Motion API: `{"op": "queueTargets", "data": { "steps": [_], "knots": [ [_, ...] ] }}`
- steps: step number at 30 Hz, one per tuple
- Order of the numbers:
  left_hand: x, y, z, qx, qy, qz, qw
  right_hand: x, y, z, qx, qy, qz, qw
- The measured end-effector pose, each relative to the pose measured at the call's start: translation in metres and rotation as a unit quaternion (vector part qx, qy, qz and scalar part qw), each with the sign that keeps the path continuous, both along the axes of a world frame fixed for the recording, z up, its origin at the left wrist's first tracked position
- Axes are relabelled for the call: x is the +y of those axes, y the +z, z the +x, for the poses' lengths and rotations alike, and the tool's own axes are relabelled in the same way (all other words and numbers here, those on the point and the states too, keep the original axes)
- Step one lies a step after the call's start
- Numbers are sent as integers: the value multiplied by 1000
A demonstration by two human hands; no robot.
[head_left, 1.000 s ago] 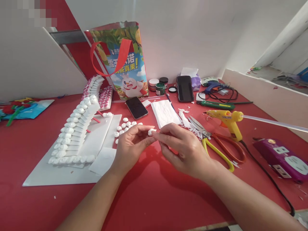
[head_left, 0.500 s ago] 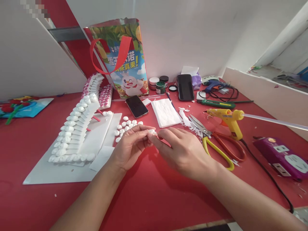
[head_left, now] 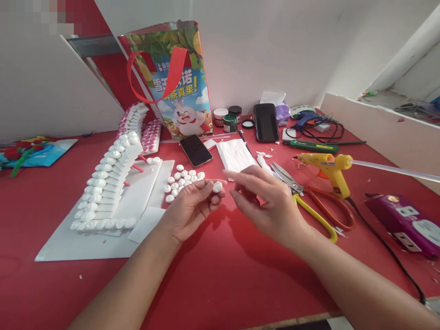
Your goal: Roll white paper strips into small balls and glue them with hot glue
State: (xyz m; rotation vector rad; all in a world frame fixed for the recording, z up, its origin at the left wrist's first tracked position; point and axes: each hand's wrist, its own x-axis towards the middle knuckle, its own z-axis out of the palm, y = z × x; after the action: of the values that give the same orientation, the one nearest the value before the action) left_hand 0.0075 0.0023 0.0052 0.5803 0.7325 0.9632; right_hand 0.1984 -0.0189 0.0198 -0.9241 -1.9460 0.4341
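Note:
A small white rosette (head_left: pixel 217 186) is pinched in the fingertips of my left hand (head_left: pixel 194 204), above the red table. My right hand (head_left: pixel 266 201) is just to its right, fingers apart and holding nothing. Beyond my left hand lies a group of similar white rosettes (head_left: pixel 181 182). On the left, a curved white structure (head_left: pixel 113 183) edged with more white rosettes stands on a white board (head_left: pixel 62 245). A stack of white tissue paper (head_left: pixel 236 156) lies behind my hands.
Scissors (head_left: pixel 311 195), a yellow glue gun (head_left: pixel 330 167) with its cord and a purple power strip (head_left: pixel 404 224) lie to the right. Phones (head_left: pixel 195 151), paint jars (head_left: pixel 229 123) and a printed bag (head_left: pixel 187 101) are toward the back. Paper scraps are scattered near the scissors.
My right hand has let go of the white rosette and drawn off to the right, its fingers spreading. My left hand still holds the rosette, now in plain sight.

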Motion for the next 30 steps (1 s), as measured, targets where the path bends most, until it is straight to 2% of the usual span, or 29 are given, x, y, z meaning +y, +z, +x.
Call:
{"op": "queueTargets", "data": {
  "steps": [2,4,8,14,19,25,30],
  "knots": [
    [0,0,1,-4,0,3,1000,4,-2,0,47,-6,-74,996],
    [0,0,3,-5,-3,5,1000,7,-4,0,67,8,-116,991],
    [-3,1,7,-8,-16,7,1000,9,-6,-2,75,19,-136,988],
    [-7,3,9,1,-14,7,1000,6,-5,-4,57,34,-70,995],
    [-6,4,8,5,-23,-14,1000,8,-5,1,-9,51,33,998],
    [-7,3,7,-5,-24,-37,999,10,-2,8,-155,42,144,976],
    [-5,-2,7,4,-19,-35,999,9,-4,8,-248,37,144,957]
  ]
}}
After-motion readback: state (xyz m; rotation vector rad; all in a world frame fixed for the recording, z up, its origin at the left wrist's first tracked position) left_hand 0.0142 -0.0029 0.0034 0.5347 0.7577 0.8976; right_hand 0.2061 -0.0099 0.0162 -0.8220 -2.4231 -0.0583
